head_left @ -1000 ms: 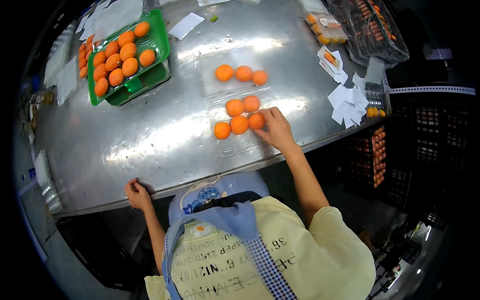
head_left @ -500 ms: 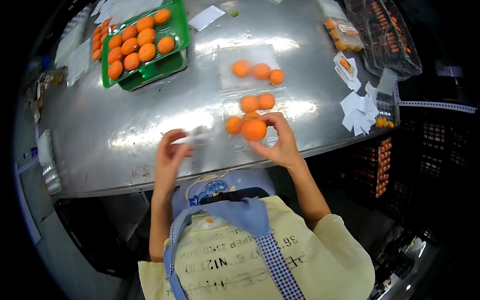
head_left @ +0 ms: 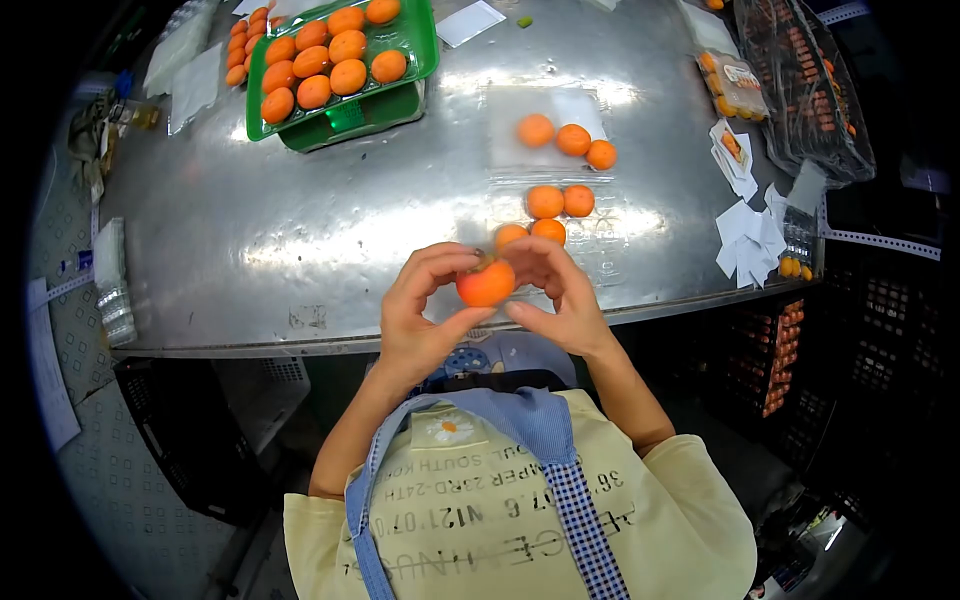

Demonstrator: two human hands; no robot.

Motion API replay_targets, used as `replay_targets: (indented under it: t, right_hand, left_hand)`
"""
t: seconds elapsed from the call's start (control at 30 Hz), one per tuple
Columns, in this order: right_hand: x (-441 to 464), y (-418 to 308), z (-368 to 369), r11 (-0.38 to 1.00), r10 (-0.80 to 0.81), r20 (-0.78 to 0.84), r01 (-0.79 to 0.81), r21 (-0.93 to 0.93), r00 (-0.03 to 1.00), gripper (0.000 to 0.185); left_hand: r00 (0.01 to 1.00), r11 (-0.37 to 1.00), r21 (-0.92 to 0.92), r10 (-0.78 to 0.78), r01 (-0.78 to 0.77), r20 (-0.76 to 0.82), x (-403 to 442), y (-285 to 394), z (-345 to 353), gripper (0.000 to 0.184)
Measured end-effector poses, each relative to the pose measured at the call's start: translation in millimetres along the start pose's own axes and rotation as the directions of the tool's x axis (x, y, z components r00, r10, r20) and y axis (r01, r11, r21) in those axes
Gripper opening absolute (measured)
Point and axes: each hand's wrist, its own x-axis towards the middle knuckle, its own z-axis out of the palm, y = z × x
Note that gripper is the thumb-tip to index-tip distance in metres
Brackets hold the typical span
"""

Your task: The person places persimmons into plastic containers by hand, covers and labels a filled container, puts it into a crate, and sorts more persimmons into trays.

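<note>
- Here's the left hand (head_left: 412, 318) and the right hand (head_left: 568, 302), both sets of fingers grasping one orange fruit (head_left: 486, 286) between them, over the counter's (head_left: 200, 250) near side!
- Just beyond, four loose fruits (head_left: 545, 201); farther, three more (head_left: 572, 140).
- Far left, the green tray (head_left: 427, 48) sits loaded.
- Right, white papers (head_left: 746, 242) lie scattered.

A pale yellow short-sleeved shirt (head_left: 690, 515) bore dark lettering (head_left: 415, 522) and a daisy patch (head_left: 449, 428), with what seemed a blue apron (head_left: 505, 412) over it, the right strap (head_left: 585, 530) checked.
</note>
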Motion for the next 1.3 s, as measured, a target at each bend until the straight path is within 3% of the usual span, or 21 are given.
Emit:
replay_targets:
  t: [0.13,0.23,0.33,0.43,0.53,0.6,0.63,0.73,0.83,0.87,0.9,0.93,0.97,1.0,1.07,1.13,1.17,1.2,1.27,1.3]
  right_hand:
    - [-0.3,3.3,7.3,0.994,0.096,-0.014,-0.096,0.046,0.995,0.051]
    - [-0.9,4.8,5.3,0.947,0.194,0.025,-0.194,0.255,0.981,0.05]
    - [-3.5,18.2,1.0,0.861,0.174,0.078,-0.19,0.472,0.982,0.052]
    - [-3.5,24.3,1.5,0.879,0.16,0.116,-0.195,0.435,0.98,0.054]
    - [-5.5,14.6,6.5,0.96,0.179,0.112,-0.198,0.196,0.977,0.054]
    - [-5.4,20.1,7.7,0.948,0.19,0.117,-0.214,0.236,0.975,0.052]
    - [-4.7,23.7,3.9,0.947,0.188,0.104,-0.208,0.244,0.977,0.051]
    - [-1.8,33.7,-12.0,0.779,0.279,0.026,-0.243,0.578,0.96,0.039]
    - [7.9,46.5,-74.0,0.718,0.322,-0.208,-0.095,0.69,0.924,0.034]
    - [13.7,43.0,-107.7,0.792,0.287,-0.361,-0.008,0.61,0.887,0.033]
    - [19.9,21.6,-142.7,0.884,0.288,-0.547,0.001,0.467,0.786,0.036]
    - [29.0,3.8,-194.6,0.944,0.148,-0.634,0.083,0.32,0.759,0.033]
    - [29.6,-26.1,-257.3,0.949,0.031,-0.594,0.163,0.271,0.804,0.035]
    - [40.3,-71.8,-298.3,0.923,-0.15,-0.629,0.336,0.186,0.763,0.039]
    - [51.2,-168.9,-347.7,0.817,-0.437,-0.681,0.575,-0.029,0.587,0.045]
    - [48.0,-218.0,-426.2,0.815,-0.499,-0.597,0.575,-0.076,0.628,0.043]
    - [48.4,-235.3,-405.9,0.798,-0.504,-0.654,0.593,-0.104,0.564,0.041]
    - [50.7,-241.8,-384.5,0.802,-0.522,-0.64,0.579,-0.143,0.564,0.04]
    - [56.9,-215.5,-339.0,0.794,-0.58,-0.575,0.557,-0.243,0.577,0.039]
    - [59.4,-189.7,-310.9,0.849,-0.513,-0.575,0.477,-0.229,0.637,0.037]
  left_hand:
    - [0.993,0.963,0.24,0.11,-0.119,0.054,0.6,2.0,0.5,0.048]
    - [0.99,0.946,0.29,0.136,-0.144,0.048,1.8,9.4,4.3,0.05]
    - [0.987,0.946,0.282,0.154,-0.159,0.038,4.4,12.3,6.7,0.052]
    - [0.981,0.941,0.28,0.172,-0.189,0.084,4.9,4.8,5.1,0.053]
    - [0.976,0.924,0.318,0.187,-0.212,0.108,3.4,1.2,4.5,0.054]
    - [0.972,0.904,0.361,0.19,-0.227,0.137,4.3,0.4,4.4,0.058]
    - [0.986,0.922,0.35,0.146,-0.167,0.086,3.9,0.2,5.5,0.061]
    - [0.999,0.952,0.303,0.017,-0.032,0.05,0.6,-6.5,6.8,0.07]
    - [0.986,0.972,0.166,-0.161,0.166,-0.041,-5.2,-15.9,-0.9,0.052]
    - [0.974,0.966,0.132,-0.217,0.224,-0.07,-5.7,-15.3,-2.7,0.045]
    - [0.972,0.965,0.129,-0.217,0.228,-0.091,-5.2,-15.0,-4.0,0.036]
    - [0.968,0.96,0.133,-0.238,0.248,-0.082,-5.2,-17.2,-6.8,0.033]
    - [0.961,0.952,0.141,-0.263,0.272,-0.081,-6.3,-19.7,-10.4,0.031]
    - [0.953,0.942,0.151,-0.29,0.3,-0.086,-6.8,-20.8,-12.2,0.029]
    - [0.951,0.942,0.134,-0.301,0.309,-0.074,-6.6,-21.3,-12.2,0.025]
    - [0.951,0.943,0.124,-0.305,0.309,-0.057,-7.2,-22.5,-11.6,0.025]
    - [0.952,0.947,0.104,-0.299,0.304,-0.059,-6.3,-22.9,-9.7,0.026]
    - [0.951,0.947,0.086,-0.303,0.308,-0.07,-4.8,-24.1,-8.4,0.026]
    - [0.944,0.943,0.076,-0.316,0.323,-0.093,-7.5,-27.1,-12.3,0.026]
    - [0.939,0.943,0.026,-0.328,0.333,-0.107,-8.2,-27.2,-11.8,0.026]
